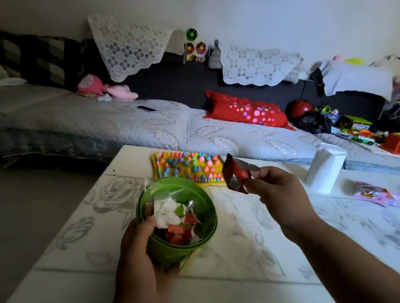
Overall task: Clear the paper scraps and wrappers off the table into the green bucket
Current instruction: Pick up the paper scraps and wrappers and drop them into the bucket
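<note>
My left hand (137,250) grips the side of the green bucket (202,203), which is tilted toward me above the white table (243,296). Inside it lie white, red and green paper scraps (176,220). My right hand (279,193) pinches a red and silver wrapper (235,174) in the air, just right of the bucket's rim. A pink wrapper (373,193) lies flat on the table at the right.
A yellow mat with coloured bumps (185,166) lies at the table's far edge behind the bucket. A white box (326,168) stands upright to the right. A low couch with a red cushion (247,112) and toys runs behind the table.
</note>
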